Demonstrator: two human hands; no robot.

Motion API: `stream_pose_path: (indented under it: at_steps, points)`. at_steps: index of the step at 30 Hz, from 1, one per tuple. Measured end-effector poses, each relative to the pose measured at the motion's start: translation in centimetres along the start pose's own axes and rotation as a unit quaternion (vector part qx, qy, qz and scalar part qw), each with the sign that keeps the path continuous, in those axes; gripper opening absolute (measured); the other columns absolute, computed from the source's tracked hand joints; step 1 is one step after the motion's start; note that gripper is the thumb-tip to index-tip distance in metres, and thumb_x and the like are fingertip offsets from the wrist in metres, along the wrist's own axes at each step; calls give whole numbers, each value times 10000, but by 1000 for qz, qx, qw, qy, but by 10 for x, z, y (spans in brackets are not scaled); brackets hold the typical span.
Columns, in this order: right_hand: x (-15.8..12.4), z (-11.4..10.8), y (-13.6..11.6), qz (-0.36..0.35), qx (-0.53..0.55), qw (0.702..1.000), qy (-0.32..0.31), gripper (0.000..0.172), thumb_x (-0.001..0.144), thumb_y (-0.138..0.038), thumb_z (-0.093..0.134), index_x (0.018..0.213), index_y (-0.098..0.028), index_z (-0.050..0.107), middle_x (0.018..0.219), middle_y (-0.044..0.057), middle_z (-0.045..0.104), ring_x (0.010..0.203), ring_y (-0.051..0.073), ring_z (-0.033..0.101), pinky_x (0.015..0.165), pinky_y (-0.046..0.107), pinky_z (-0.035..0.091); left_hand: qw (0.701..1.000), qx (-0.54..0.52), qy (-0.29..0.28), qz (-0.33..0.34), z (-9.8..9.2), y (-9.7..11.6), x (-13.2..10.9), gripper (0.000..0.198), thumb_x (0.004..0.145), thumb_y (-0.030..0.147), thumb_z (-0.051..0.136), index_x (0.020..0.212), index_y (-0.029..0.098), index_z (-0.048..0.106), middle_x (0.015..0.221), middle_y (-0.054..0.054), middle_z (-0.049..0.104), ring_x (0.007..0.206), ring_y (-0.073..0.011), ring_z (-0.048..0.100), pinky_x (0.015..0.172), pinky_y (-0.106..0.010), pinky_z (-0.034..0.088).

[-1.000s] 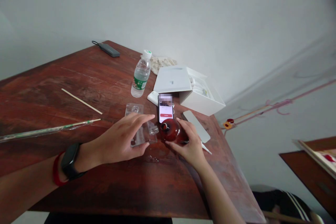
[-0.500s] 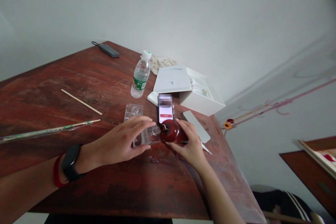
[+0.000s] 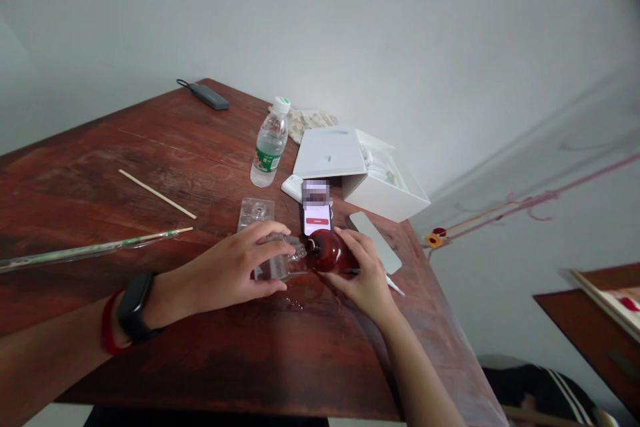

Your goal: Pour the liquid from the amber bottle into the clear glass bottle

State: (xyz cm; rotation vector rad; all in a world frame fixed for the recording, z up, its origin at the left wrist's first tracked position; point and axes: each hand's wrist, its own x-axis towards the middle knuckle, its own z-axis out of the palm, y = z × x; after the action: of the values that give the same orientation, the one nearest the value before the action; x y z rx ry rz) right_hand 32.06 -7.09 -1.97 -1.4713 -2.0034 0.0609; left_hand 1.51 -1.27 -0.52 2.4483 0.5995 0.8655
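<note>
My left hand (image 3: 230, 273) is shut around a small clear bottle (image 3: 277, 267), lying almost level on the table. Its narrow neck points right. My right hand (image 3: 363, 265) grips a dark amber glass bottle (image 3: 330, 251) from behind, with the bottle's mouth facing left. The two mouths sit very close together, and I cannot tell whether they touch. A small wet patch (image 3: 294, 305) marks the wooden table (image 3: 150, 167) just below them.
A phone (image 3: 317, 219), a clear plastic tray (image 3: 257, 213) and a pale slab (image 3: 375, 240) lie just beyond my hands. Farther back are a water bottle (image 3: 270, 143), an open white box (image 3: 365, 173) and a power bank (image 3: 210, 97). A wooden stick (image 3: 157, 194) and a long glass tube (image 3: 95, 247) lie left.
The clear bottle has tilted lower and its neck has moved right, closer to the amber bottle's mouth. My left hand shifted with it. The amber bottle has barely moved.
</note>
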Motion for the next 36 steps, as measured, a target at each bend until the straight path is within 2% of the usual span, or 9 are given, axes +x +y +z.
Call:
stream_pose_path:
  at_steps: [15,23,36]
  points:
    - [-1,-4,0,-5,-18,1000,8,695,863,-259,802,1512,-384,587,1398,103,649,1302,375,622,1111,628,525,1000,15,-5,-2,0,0,0,429,920,225,836,1310,247,658,1480,-117,604,1332,-311,649,1132,-485,580]
    - [-1,-8,-1,-40,-43,998,23,704,902,-214,755,1542,-414,539,1411,103,635,1308,380,608,1101,651,510,1000,19,-12,-3,0,0,-1,471,911,220,860,1331,245,650,1512,-124,589,1352,-316,643,1130,-483,584]
    - [0,-10,-4,-46,-75,995,36,682,936,-221,726,1555,-433,534,1424,102,626,1319,398,598,1112,669,489,1000,11,-4,5,3,-1,-2,456,946,224,821,1369,265,655,1558,-123,568,1404,-315,615,1182,-496,550]
